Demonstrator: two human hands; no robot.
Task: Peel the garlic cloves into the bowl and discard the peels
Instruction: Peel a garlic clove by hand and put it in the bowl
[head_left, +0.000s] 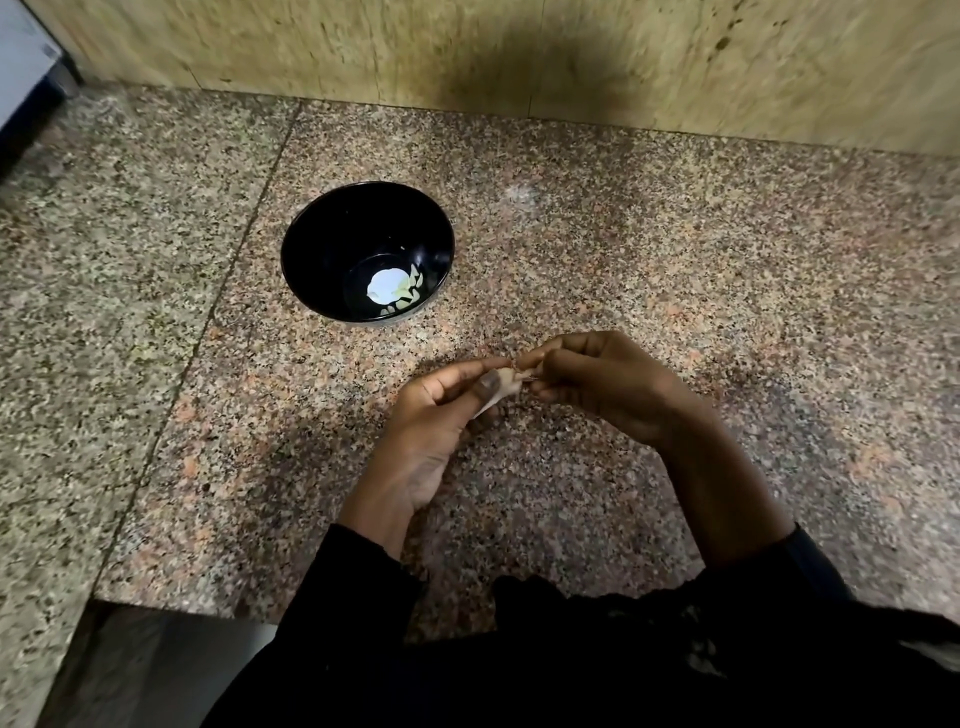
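A black bowl (332, 228) stands on the granite counter with several pale peeled garlic cloves (408, 288) at its bottom beside a bright reflection. In front of it, above the counter, my left hand (441, 421) pinches a pale garlic clove (506, 387) between thumb and fingers. My right hand (602, 384) meets it from the right, its fingertips pinching the clove's papery skin at the top end. Most of the clove is hidden by my fingers.
The speckled granite counter (675, 249) runs back to a tan stone wall (519, 57). A grey-white object (26, 67) sits at the far left corner. The counter's front edge drops off at lower left (171, 613). Dark sleeves cover my forearms.
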